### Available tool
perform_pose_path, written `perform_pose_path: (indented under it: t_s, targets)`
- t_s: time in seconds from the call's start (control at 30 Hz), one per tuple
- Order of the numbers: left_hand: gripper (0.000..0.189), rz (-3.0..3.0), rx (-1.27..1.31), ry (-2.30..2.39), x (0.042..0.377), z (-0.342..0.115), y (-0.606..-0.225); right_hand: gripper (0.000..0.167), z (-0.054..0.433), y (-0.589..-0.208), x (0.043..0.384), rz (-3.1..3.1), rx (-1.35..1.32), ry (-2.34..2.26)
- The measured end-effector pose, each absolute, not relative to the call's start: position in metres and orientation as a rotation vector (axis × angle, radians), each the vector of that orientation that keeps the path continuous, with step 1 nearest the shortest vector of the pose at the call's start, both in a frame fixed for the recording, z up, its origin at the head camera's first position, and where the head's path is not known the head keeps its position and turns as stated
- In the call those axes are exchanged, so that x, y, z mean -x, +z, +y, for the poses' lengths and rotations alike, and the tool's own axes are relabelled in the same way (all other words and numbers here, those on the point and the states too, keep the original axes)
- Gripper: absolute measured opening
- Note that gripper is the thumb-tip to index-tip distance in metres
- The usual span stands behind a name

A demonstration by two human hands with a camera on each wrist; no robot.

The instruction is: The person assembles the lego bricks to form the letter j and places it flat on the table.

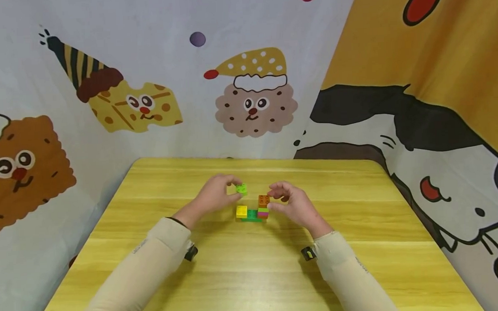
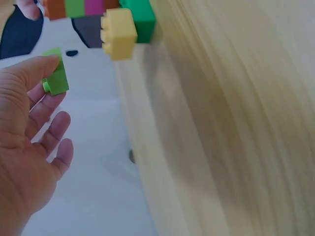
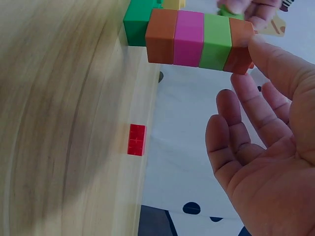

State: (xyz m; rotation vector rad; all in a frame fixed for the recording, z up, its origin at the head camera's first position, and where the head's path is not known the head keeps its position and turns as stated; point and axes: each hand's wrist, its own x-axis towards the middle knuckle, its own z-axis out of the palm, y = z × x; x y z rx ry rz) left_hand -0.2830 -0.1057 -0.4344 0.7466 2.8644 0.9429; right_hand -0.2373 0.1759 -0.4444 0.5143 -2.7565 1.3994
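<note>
In the head view my left hand (image 1: 214, 194) pinches a lime green toy brick (image 1: 241, 188) above the table, left of a small brick build. Thumb and fingertips hold this lime brick (image 2: 57, 73) in the left wrist view. The build has a green base brick (image 1: 252, 214), with a yellow brick (image 1: 241, 211) on its left end. At its right end stands a stack of orange-brown, pink, lime and orange-brown bricks. My right hand (image 1: 294, 204) pinches the top orange-brown brick (image 3: 239, 49) between thumb and index finger, its other fingers loosely bent.
A red brick (image 3: 137, 139) lies apart on the wooden table (image 1: 246, 276), seen in the right wrist view. A cartoon-printed cloth (image 1: 190, 144) hangs behind the table. Dark wrist cameras sit on both sleeves.
</note>
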Motion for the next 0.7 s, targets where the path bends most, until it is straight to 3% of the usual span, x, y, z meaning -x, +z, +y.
perform_pose_path:
  t_s: [0.7]
  targets:
    - [0.038,2.869,-0.983,0.897,0.269,-0.064,-0.419,0.052,0.172,-0.448,0.24,-2.726,-0.569,1.417]
